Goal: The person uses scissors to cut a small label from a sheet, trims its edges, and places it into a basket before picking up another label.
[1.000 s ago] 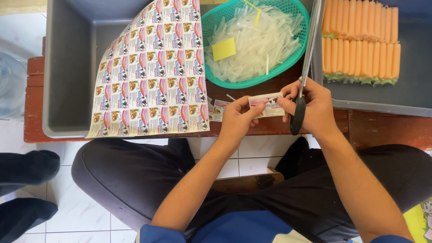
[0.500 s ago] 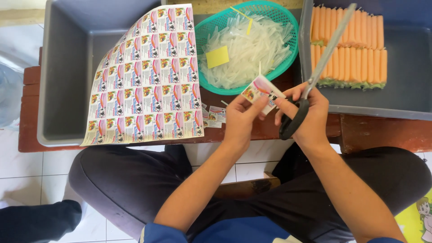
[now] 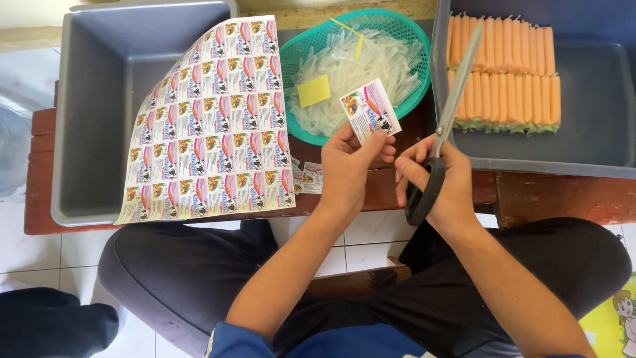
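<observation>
My left hand (image 3: 350, 166) pinches a small cut-out label (image 3: 370, 110) by its lower edge and holds it up over the rim of the green basket (image 3: 298, 50). My right hand (image 3: 442, 182) grips black-handled scissors (image 3: 442, 136), blades closed and pointing up over the right tub. The fingertips of both hands nearly touch below the label. A large printed label sheet (image 3: 215, 126) lies draped over the left grey tub (image 3: 93, 113) and the wooden bench (image 3: 543, 195).
The green basket holds clear plastic sleeves and a yellow slip (image 3: 313, 91). The right grey tub (image 3: 596, 142) holds rows of orange sticks (image 3: 510, 69). A few cut labels (image 3: 306, 178) lie on the bench. My dark-trousered legs are below; another person's leg (image 3: 46, 325) is at bottom left.
The label strip held low at the bench a second ago is now a single cut label raised over the basket. The scissors have swung upright with blades closed.
</observation>
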